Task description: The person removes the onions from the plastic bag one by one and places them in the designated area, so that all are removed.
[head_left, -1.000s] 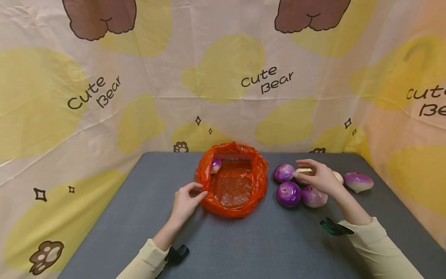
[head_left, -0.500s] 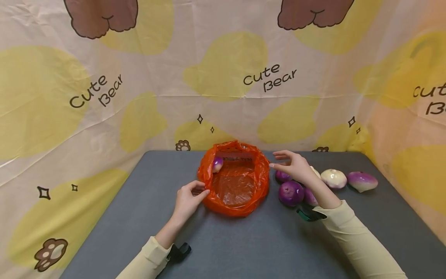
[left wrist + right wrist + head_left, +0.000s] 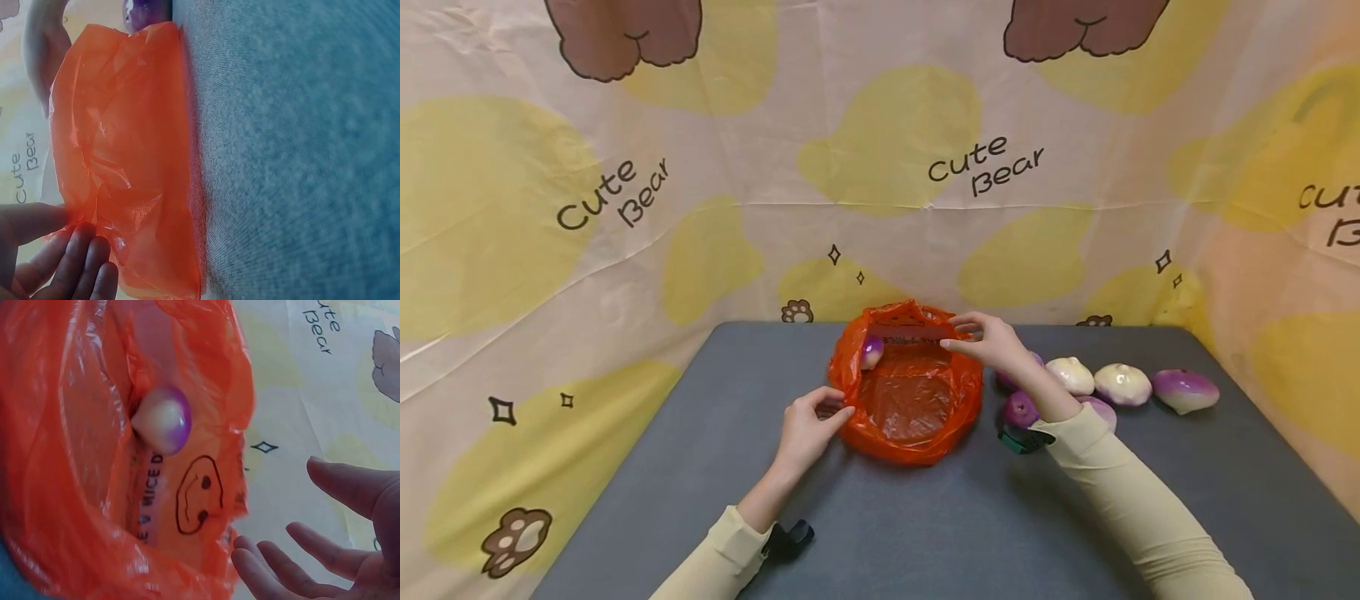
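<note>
An orange-red plastic bag (image 3: pixel 917 450) stands on the table with its mouth rolled wide. My left hand (image 3: pixel 807 429) pinches its left rim between thumb and fingers, as the bag wall (image 3: pixel 134 125) in the left wrist view also shows. Inside, against the left wall, lies one purple-and-white turnip (image 3: pixel 164 420). My right hand (image 3: pixel 988 340) hovers at the bag's right rim, thumb and fingers spread and holding nothing. In the right wrist view, the right hand's fingers (image 3: pixel 312 559) are near the rim; whether they touch it I cannot tell.
Several more turnips lie right of the bag, among them a whitish turnip (image 3: pixel 1122 384) and a purple turnip (image 3: pixel 1185 391) farthest right. My right forearm partly covers the nearer ones. A printed cloth (image 3: pixel 880 150) hangs behind the grey table (image 3: pixel 880 533).
My right hand has moved left from above the turnips to the bag's right rim, empty throughout. My left hand keeps its pinch on the bag. The view has shifted slightly.
</note>
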A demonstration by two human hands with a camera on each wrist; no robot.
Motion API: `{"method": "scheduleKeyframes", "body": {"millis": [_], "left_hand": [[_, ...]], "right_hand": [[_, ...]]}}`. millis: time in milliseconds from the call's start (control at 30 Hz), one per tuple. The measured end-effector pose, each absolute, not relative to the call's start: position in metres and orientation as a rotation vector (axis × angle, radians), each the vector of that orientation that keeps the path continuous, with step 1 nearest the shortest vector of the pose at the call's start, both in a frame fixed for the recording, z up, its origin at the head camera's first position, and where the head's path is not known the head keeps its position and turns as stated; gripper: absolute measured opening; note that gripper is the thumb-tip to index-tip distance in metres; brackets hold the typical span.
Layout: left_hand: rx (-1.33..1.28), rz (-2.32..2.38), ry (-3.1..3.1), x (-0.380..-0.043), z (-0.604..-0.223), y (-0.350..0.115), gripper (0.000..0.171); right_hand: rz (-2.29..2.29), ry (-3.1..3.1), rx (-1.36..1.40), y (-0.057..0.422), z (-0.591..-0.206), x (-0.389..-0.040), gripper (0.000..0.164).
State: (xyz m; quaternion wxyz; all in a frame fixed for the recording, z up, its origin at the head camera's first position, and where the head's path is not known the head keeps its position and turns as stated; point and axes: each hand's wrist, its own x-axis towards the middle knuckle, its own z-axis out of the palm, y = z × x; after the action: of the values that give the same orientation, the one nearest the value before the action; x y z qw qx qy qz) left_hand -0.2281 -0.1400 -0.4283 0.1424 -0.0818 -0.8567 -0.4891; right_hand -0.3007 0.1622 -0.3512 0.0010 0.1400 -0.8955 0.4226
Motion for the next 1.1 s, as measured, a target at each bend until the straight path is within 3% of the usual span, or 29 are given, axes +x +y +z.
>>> {"method": "scheduleKeyframes", "body": {"millis": [1100], "left_hand": [[-0.238, -1.405, -2.473, -0.226, -0.428, -0.139, 0.014]], "right_hand": [[1.595, -2.921, 0.207, 0.073, -0.404, -0.363, 0.053]]}}
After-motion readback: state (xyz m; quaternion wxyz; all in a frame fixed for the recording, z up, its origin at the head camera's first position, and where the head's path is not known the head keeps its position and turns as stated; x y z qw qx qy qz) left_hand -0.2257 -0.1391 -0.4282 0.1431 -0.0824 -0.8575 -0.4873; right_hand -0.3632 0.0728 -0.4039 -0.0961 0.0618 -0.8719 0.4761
